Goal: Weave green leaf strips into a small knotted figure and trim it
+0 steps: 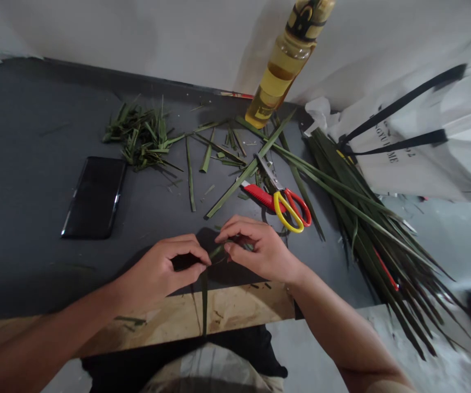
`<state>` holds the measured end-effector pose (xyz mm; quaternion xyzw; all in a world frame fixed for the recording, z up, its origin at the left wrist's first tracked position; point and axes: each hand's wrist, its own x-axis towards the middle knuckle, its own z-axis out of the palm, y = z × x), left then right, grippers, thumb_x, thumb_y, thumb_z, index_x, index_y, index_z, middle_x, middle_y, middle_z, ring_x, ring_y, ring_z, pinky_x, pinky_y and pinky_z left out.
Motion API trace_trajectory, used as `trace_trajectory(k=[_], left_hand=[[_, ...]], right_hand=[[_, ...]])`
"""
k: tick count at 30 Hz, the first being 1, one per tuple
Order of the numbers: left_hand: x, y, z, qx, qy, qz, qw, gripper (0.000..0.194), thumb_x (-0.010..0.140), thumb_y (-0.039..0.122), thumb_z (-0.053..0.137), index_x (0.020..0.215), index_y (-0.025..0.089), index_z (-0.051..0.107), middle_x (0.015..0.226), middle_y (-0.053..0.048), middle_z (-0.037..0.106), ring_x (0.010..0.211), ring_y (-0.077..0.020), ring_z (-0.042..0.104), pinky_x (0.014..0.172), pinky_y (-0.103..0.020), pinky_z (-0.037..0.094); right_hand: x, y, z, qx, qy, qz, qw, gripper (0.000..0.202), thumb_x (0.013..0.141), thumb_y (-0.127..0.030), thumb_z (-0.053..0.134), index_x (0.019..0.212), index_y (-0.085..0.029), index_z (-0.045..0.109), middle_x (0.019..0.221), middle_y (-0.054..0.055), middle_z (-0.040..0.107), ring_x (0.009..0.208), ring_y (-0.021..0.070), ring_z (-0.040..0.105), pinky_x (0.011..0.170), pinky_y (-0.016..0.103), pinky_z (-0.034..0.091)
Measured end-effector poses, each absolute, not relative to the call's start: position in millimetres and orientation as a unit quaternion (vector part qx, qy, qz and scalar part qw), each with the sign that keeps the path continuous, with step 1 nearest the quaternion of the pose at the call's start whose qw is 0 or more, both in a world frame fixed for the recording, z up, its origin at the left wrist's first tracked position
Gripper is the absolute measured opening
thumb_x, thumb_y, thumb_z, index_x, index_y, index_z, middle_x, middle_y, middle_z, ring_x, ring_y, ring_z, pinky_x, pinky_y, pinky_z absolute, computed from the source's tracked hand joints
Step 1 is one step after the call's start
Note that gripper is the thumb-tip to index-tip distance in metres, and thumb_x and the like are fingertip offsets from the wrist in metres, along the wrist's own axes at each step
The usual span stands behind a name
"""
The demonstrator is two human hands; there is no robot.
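Head view: left hand [155,268] grip pinched on leaf strip [205,305], near counter [22,164] front edge; right hand [262,251] curled just beside, hold unclear. Scraps [143,136] heaped; strip apparently unfinished; long leaves [354,213] seemingly left untrimmed.

"What have the left fingers [189,247] got?"
"I see them pinching a green leaf strip [205,305] that hangs toward the near edge of the worktop [22,218]."
"And the right fingers [241,222]?"
"Curled just beside; I can't tell their grip."
"Beyond them?"
"I see scissors [277,184] overlapping a red cutter [260,195], a leaf pile [141,136], a bottle [276,82]."
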<state>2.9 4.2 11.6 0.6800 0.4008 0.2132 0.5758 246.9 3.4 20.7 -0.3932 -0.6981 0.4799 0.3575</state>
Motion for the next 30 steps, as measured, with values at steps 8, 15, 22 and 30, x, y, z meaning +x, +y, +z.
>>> trace_trajectory(k=[8, 15, 22, 30], left_hand=[[4, 3, 12, 0.673, 0.413, 0.205, 0.578, 0.015, 0.089, 0.023, 0.067, 0.085, 0.024, 0.081, 0.085, -0.001, 0.072, 0.075, -0.0141, 0.064, 0.072, -0.025, 0.049], [4, 3, 12, 0.678, 0.409, 0.199, 0.577, 0.013, 0.088, 0.024, 0.068, 0.086, 0.024, 0.081, 0.086, -0.001, 0.074, 0.075, -0.0147, 0.065, 0.074, -0.025, 0.05], [6, 2, 13, 0.675, 0.408, 0.19, 0.585, 0.013, 0.088, 0.023, 0.067, 0.086, 0.024, 0.08, 0.088, -0.001, 0.075, 0.081, -0.0167, 0.069, 0.077, -0.027, 0.051], [6, 2, 12, 0.665, 0.411, 0.17, 0.6, 0.01, 0.088, 0.026, 0.067, 0.087, 0.023, 0.077, 0.087, 0.0, 0.074, 0.079, -0.0156, 0.067, 0.076, -0.026, 0.051]], right_hand=[[248, 3, 23, -0.366, -0.731, 0.446, 0.364, 0.024, 0.087, -0.002, 0.06, 0.097, -0.019, 0.076, 0.093, 0.005, 0.073, 0.076, 0.0117, 0.066, 0.066, 0.024, 0.053], [251, 5, 25, -0.345, -0.729, 0.472, 0.356, 0.024, 0.087, -0.003, 0.057, 0.093, -0.018, 0.076, 0.087, 0.004, 0.072, 0.076, 0.0121, 0.066, 0.068, 0.025, 0.053], [252, 4, 24, -0.35, -0.739, 0.476, 0.324, 0.026, 0.083, -0.002, 0.056, 0.088, -0.019, 0.075, 0.089, 0.003, 0.071, 0.075, 0.0122, 0.065, 0.068, 0.026, 0.053], [258, 5, 25, -0.336, -0.763, 0.474, 0.283, 0.03, 0.083, 0.0, 0.056, 0.096, -0.02, 0.075, 0.09, 0.003, 0.073, 0.081, 0.0139, 0.066, 0.072, 0.027, 0.053]])
